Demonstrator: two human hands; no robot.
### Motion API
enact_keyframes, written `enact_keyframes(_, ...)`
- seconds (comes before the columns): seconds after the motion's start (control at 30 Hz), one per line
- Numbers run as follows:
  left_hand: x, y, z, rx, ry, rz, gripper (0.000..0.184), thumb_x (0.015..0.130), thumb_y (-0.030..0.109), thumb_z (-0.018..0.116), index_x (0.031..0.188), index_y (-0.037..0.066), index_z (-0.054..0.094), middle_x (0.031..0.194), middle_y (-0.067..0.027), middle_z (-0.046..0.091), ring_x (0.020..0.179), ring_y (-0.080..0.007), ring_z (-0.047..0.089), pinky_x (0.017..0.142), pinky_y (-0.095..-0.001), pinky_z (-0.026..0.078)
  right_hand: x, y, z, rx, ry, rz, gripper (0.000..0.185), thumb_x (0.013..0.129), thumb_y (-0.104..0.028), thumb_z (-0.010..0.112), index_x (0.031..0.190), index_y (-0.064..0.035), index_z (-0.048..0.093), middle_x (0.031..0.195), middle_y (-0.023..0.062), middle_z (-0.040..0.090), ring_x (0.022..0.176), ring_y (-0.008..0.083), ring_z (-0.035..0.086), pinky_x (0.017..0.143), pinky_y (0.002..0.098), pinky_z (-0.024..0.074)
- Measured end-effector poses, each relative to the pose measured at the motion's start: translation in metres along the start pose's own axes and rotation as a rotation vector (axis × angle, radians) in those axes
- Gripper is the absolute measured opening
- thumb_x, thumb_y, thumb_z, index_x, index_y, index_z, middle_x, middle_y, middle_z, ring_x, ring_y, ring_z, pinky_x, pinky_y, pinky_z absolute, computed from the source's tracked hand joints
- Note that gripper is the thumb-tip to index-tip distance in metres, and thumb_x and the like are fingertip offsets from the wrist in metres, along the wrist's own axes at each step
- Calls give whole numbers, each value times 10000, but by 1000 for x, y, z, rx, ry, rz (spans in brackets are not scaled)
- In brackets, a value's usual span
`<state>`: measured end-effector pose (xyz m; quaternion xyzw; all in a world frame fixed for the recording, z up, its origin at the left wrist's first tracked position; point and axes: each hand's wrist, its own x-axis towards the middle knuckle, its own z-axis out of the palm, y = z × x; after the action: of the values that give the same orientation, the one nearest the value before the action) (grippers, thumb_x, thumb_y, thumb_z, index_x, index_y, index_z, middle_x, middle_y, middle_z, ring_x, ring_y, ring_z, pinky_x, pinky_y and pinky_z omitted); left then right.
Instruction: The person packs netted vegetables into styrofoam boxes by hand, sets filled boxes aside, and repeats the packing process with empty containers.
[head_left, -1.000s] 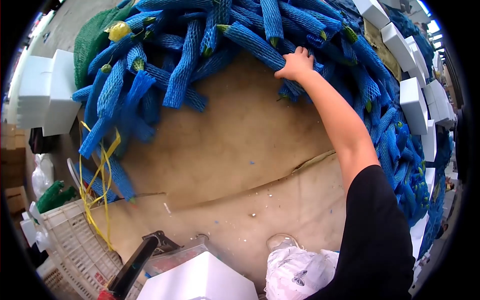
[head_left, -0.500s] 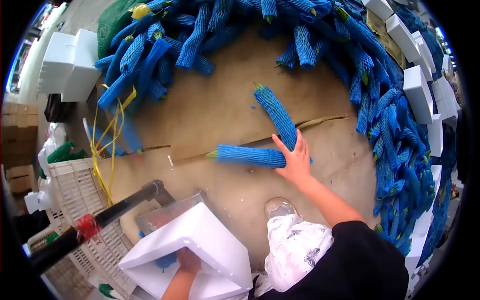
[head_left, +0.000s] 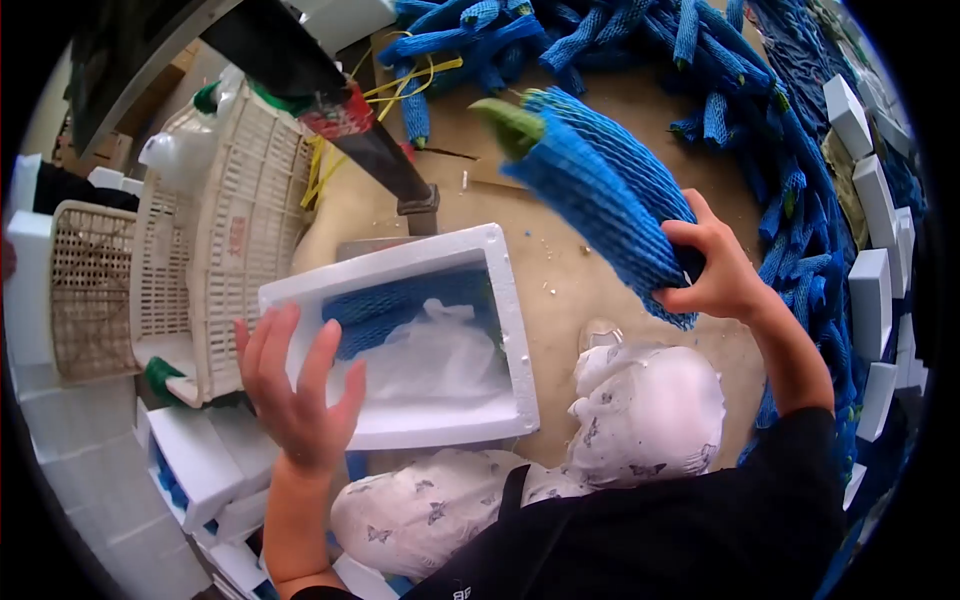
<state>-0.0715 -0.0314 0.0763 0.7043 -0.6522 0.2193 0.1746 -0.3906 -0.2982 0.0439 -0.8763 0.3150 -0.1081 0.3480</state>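
Note:
My right hand [head_left: 715,262] grips two long green vegetables in blue mesh sleeves [head_left: 600,190], raised in front of me to the right of the foam box. A bare green end of one points up and left. My left hand [head_left: 300,385] has its fingers spread, with nothing in them, over the left edge of the white foam box [head_left: 512,330]. Inside that box lie blue-sleeved pieces [head_left: 375,310] and a crumpled white plastic sheet [head_left: 440,355].
A heap of blue-sleeved vegetables [head_left: 715,60] curves round the back and right. White plastic crates [head_left: 240,240] stand at left, near a black post with red tape [head_left: 345,115]. Foam boxes [head_left: 872,300] line the right; another [head_left: 205,460] is at lower left.
My right hand has lifted the two sleeved vegetables off the floor towards the box. My left hand has come out of the box and opened. The view has turned left, and the box now shows its inside.

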Motion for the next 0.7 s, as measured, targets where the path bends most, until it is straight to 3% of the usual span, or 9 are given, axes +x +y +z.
enact_keyframes(0.07,1,16,-9,106,-14,318,421,773,148,720,1151,234,555,1247,-71,509,1195,-275,471,1078,-564,338,23,-61,0,-146,-153,-259,344,518,-260,772,806,-115,653,1027,194,492,782,366,581,716,401,502)
enact_keyframes(0.13,2,26,-3,65,-86,240,441,762,173,729,1158,229,543,1210,-72,528,1129,-245,508,1034,-525,386,45,-106,27,-160,-306,-453,290,569,-294,769,792,-128,687,1019,214,506,767,374,599,710,420,514)
enact_keyframes(0.2,-16,13,7,-70,-262,-51,690,558,163,825,1181,175,530,1091,-52,565,964,-225,552,812,-394,438,65,-134,66,-175,-484,-522,319,584,-319,783,832,-130,718,1102,231,498,760,363,613,708,401,526)
enact_keyframes(0.3,-70,-21,34,-164,-493,-210,703,483,141,842,1130,150,567,995,-60,553,891,-245,536,780,-364,430,91,-134,118,-219,-586,-575,279,708,-367,761,919,-185,739,1029,192,536,785,344,628,695,411,525)
enact_keyframes(0.4,-90,-49,55,-22,-426,-199,607,480,125,836,1041,140,603,932,-63,541,880,-262,526,786,-362,433,92,-107,129,-183,-574,-540,300,818,-277,703,1118,-282,697,1092,174,550,813,346,630,721,409,528)
enact_keyframes(0.53,-111,-58,134,-127,-463,-247,509,531,179,844,997,142,642,941,-53,566,938,-246,527,771,-368,426,84,-114,106,-201,-292,-537,822,793,-123,724,1485,-283,311,1141,166,547,875,339,622,751,403,534)
enact_keyframes(0.6,-99,-64,135,-167,-479,-237,466,565,222,841,987,144,657,947,-48,573,955,-234,527,769,-374,421,86,-115,102,-328,-360,-603,827,770,-98,734,1483,-197,326,1146,160,546,878,331,616,746,409,531)
enact_keyframes(0.67,-94,-61,126,297,-725,-245,399,634,333,807,970,155,684,966,-36,584,984,-205,520,775,-385,405,84,-102,112,-236,-231,-589,753,783,-131,731,1447,-205,382,1086,149,565,830,336,625,705,392,532)
enact_keyframes(0.7,-99,-62,127,369,-638,-256,341,661,380,773,899,148,697,987,-26,590,1006,-194,511,782,-389,392,80,-103,109,-229,-241,-589,753,783,-131,731,1447,-205,382,1086,149,565,830,336,625,705,392,532)
